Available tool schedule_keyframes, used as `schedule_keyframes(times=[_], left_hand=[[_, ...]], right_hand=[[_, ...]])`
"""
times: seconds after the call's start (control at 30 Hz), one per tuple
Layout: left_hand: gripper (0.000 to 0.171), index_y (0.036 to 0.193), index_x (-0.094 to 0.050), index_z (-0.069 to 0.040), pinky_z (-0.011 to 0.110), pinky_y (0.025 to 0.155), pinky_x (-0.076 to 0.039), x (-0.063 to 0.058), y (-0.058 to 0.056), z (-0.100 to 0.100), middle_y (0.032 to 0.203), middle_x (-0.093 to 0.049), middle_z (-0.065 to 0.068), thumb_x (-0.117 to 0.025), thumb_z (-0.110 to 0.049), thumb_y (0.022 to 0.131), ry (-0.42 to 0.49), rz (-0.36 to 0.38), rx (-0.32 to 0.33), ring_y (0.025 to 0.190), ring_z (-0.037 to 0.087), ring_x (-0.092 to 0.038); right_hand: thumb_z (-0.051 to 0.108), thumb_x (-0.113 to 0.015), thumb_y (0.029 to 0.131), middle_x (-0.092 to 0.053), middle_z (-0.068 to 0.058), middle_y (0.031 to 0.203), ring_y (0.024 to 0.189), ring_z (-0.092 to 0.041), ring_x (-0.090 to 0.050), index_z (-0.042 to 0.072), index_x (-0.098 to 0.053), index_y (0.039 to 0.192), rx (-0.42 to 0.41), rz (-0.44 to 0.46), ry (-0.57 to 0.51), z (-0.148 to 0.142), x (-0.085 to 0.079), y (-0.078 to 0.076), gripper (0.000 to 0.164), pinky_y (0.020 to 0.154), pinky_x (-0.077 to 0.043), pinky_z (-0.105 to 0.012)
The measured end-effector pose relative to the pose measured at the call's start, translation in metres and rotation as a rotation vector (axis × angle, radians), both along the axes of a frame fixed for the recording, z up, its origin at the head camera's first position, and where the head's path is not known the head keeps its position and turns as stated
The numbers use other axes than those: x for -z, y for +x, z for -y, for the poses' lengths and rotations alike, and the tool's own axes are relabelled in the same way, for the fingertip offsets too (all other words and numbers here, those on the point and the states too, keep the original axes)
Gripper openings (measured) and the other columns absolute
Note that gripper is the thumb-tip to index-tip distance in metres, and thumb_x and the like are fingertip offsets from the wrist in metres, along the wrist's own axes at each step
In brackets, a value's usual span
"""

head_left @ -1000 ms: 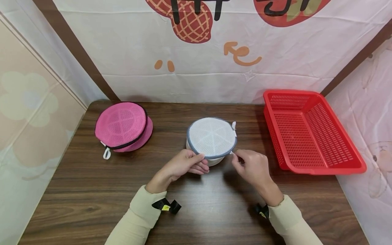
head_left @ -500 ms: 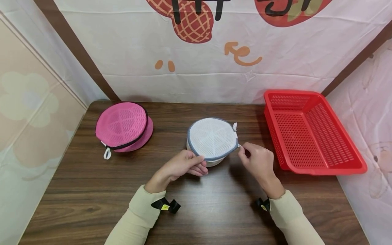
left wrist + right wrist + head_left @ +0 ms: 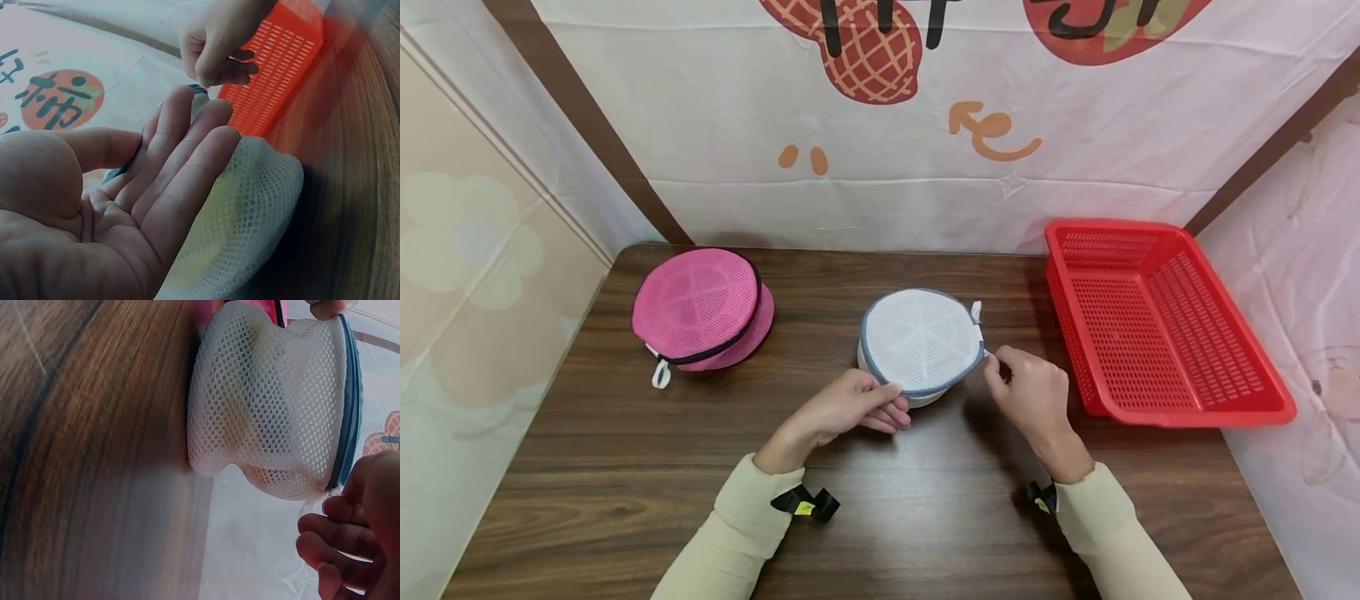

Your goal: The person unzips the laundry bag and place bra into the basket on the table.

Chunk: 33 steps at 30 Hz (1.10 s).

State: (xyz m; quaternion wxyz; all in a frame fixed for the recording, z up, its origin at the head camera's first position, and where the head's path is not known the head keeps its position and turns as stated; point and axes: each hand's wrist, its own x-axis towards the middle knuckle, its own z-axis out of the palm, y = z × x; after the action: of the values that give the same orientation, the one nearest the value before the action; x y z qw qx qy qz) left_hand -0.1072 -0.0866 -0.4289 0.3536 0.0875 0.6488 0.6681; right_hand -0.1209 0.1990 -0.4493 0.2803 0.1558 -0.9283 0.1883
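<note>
A round white mesh laundry bag [image 3: 921,340] with a blue-grey zip round its top stands on the table. Something yellowish shows faintly through its mesh side [image 3: 250,406]. My left hand [image 3: 853,402] pinches the near edge of the rim between thumb and index finger, the other fingers stretched out below. At the bag's right edge, my right hand [image 3: 1028,392] pinches the zip pull [image 3: 987,355]. In the right wrist view the fingertips partly hide the pull. A pink mesh laundry bag [image 3: 696,304] with a black zip lies at the far left.
A red perforated plastic basket [image 3: 1206,414] stands on the right of the brown wooden table [image 3: 625,483]. Behind the table's far edge hangs a printed cloth [image 3: 722,117]. A white loop tag [image 3: 976,312] sticks up from the white bag's right edge.
My right hand has drawn the zip pull along the rim, to the right and away from me, then stopped in the last half second. My left hand keeps its place on the rim.
</note>
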Motion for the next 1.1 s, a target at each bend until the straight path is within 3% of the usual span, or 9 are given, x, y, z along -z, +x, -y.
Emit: schedule_keyframes(times=[0.37, 0.57, 0.7, 0.97, 1.1], left_hand=[[0.043, 0.111, -0.063, 0.015, 0.052, 0.092, -0.057, 0.004, -0.001, 0.0, 0.102, -0.074, 0.021, -0.047, -0.025, 0.11, -0.023, 0.001, 0.025, 0.1, 0.032, -0.073], [0.053, 0.118, -0.06, 0.017, 0.049, 0.09, -0.059, 0.008, -0.001, 0.01, 0.109, -0.072, 0.023, -0.041, -0.032, 0.112, -0.052, -0.03, 0.067, 0.107, 0.041, -0.069], [0.059, 0.123, -0.058, 0.016, 0.049, 0.089, -0.06, 0.007, -0.003, 0.02, 0.113, -0.071, 0.025, -0.037, -0.038, 0.112, -0.074, -0.038, 0.06, 0.107, 0.038, -0.069], [0.062, 0.127, -0.055, 0.013, 0.045, 0.084, -0.062, 0.007, -0.011, 0.039, 0.12, -0.066, 0.029, -0.031, -0.043, 0.112, -0.142, -0.059, -0.034, 0.106, 0.032, -0.07], [0.061, 0.127, -0.053, 0.013, 0.044, 0.082, -0.063, 0.007, -0.015, 0.043, 0.12, -0.063, 0.031, -0.032, -0.042, 0.112, -0.154, -0.077, -0.1, 0.105, 0.033, -0.07]], right_hand=[[0.02, -0.067, 0.093, -0.057, -0.002, 0.055, 0.044, -0.015, -0.045, 0.012, -0.067, 0.071, 0.01, 0.023, 0.006, 0.0, -0.003, 0.001, 0.024, 0.039, -0.036, -0.029], [0.022, -0.07, 0.092, -0.061, -0.005, 0.058, 0.045, -0.014, -0.044, 0.01, -0.07, 0.074, 0.027, 0.056, 0.006, 0.0, -0.005, 0.003, 0.022, 0.04, -0.037, -0.027], [0.025, -0.072, 0.092, -0.062, -0.006, 0.059, 0.046, -0.015, -0.047, 0.009, -0.071, 0.074, 0.021, 0.044, -0.006, -0.002, -0.008, 0.003, 0.024, 0.041, -0.038, -0.028], [0.027, -0.072, 0.091, -0.06, -0.004, 0.059, 0.048, -0.016, -0.051, 0.011, -0.068, 0.072, -0.001, -0.025, -0.01, -0.001, -0.027, -0.005, 0.025, 0.042, -0.04, -0.031], [0.025, -0.071, 0.091, -0.058, -0.003, 0.059, 0.05, -0.014, -0.048, 0.01, -0.067, 0.072, -0.076, -0.061, -0.006, 0.01, -0.042, -0.007, 0.024, 0.042, -0.038, -0.028]])
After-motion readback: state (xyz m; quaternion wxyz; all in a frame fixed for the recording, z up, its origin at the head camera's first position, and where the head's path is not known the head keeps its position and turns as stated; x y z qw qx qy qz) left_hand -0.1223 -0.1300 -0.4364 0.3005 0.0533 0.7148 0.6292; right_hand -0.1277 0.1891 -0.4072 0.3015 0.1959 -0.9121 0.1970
